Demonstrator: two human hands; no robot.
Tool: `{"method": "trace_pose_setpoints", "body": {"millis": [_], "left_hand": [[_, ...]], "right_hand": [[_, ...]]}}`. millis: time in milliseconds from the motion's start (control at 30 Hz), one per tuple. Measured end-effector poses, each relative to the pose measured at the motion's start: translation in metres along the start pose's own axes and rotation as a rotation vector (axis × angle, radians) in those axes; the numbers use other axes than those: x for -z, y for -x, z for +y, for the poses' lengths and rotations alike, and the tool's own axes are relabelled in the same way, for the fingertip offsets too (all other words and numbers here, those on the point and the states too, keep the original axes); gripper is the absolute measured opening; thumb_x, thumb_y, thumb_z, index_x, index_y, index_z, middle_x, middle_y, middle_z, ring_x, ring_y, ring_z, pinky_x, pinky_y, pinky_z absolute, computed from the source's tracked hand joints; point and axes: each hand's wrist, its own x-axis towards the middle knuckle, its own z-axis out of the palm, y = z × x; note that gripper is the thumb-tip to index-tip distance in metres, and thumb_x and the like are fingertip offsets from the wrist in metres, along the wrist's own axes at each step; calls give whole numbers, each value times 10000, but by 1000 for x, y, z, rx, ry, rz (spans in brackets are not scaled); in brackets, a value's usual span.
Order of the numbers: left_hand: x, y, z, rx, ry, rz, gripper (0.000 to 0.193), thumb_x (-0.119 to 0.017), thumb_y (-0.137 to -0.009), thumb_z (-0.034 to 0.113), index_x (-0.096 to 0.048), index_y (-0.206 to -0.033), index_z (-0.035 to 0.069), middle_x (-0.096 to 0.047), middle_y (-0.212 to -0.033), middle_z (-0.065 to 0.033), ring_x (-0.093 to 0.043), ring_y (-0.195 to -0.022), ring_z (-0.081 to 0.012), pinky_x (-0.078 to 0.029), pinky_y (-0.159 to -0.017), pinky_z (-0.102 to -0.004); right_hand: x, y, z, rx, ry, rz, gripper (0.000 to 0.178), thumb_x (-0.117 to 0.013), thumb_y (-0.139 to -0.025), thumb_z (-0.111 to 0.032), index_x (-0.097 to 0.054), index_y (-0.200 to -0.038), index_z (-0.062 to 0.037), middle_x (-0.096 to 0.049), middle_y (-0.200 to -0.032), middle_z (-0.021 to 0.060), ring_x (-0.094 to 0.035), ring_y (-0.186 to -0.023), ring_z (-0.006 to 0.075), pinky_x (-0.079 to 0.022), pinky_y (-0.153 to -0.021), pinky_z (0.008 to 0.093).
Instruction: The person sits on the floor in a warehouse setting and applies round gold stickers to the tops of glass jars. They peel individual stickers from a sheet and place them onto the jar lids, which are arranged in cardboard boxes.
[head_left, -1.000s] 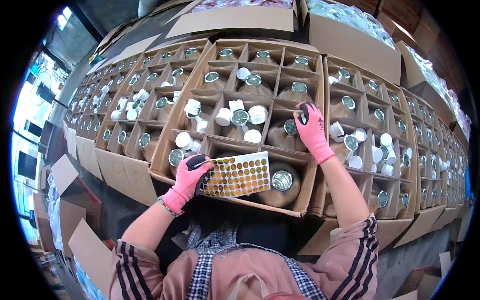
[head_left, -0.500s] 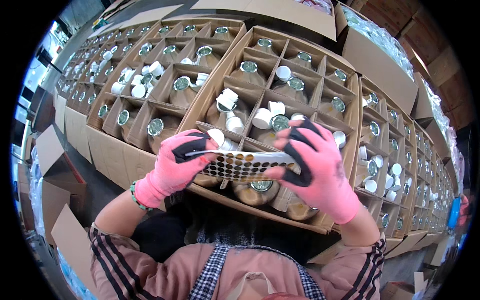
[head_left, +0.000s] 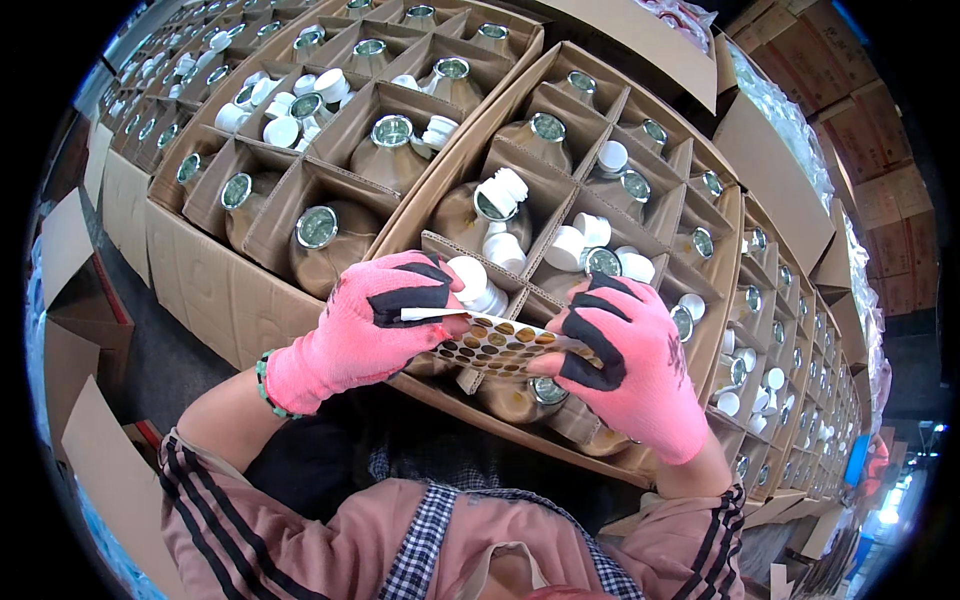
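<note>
Between my hands is a sheet of round gold stickers [head_left: 488, 343], held low over the near edge of a divided carton. My left hand [head_left: 395, 315], in a pink and black glove with bare fingertips, pinches the sheet's left end, where a white edge curls up. The gloved right hand [head_left: 625, 350] grips its right end, fingers closed over it. Right behind the sheet, white screw caps [head_left: 475, 280] lie among clear glass bottles. One bottle [head_left: 547, 392] shows partly under the sheet. The stickers' undersides and the fingertips behind the sheet are hidden.
The carton's cardboard dividers [head_left: 580, 190] stand between wide glass bottles [head_left: 548, 130]. Another carton of bottles [head_left: 320, 228] adjoins at the left, with loose caps [head_left: 305, 110] in it. More rows run off to the right. Open cartons with plastic liners [head_left: 775, 110] stand behind, and cardboard flaps [head_left: 120, 480] at the lower left.
The view has shifted, so the cartons sit differently in it. The sheet looks bent and more foreshortened, and my hands are closer together. Both still hold it.
</note>
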Motion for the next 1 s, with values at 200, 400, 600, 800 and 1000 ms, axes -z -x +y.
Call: {"method": "trace_pose_setpoints", "body": {"millis": [200,400,600,800,1000], "left_hand": [[-5,-3,5,-164,-211,5,164,-631,-555,-9,-604,-717,-7,-539,-697,-78,-536,-787,-233,-416,-673,-310],[-3,3,5,-78,-66,-4,167,-648,-591,9,-614,-755,5,-571,-744,-90,-561,-776,-230,-436,-715,-310],[-7,8,11,187,187,98,135,-648,-688,16,-617,-814,-18,-597,-811,-63,-547,-750,-104,-436,-662,-239],[-9,6,14,277,230,71,128,-643,-704,16,-611,-818,-32,-590,-807,-45,-524,-738,-73,-425,-657,-215],[-9,5,13,382,245,126,139,-652,-705,42,-612,-823,-19,-592,-786,-16,-521,-731,-56,-419,-660,-198]], "right_hand": [[-8,6,5,-46,-35,44,199,-671,-610,-109,-528,-737,-54,-510,-723,83,-501,-758,288,-382,-712,382],[-15,11,6,-17,-40,61,196,-660,-616,-80,-549,-777,-71,-517,-729,63,-502,-761,269,-382,-720,378],[-13,8,3,198,54,220,244,-686,-541,-34,-593,-765,-59,-589,-758,37,-558,-793,239,-415,-723,338],[-13,17,7,249,194,214,297,-620,-544,-91,-594,-840,-100,-563,-885,9,-519,-904,232,-370,-767,372],[-11,16,8,169,9,192,315,-615,-520,-33,-576,-828,-84,-572,-929,43,-520,-919,266,-370,-812,392]]}}
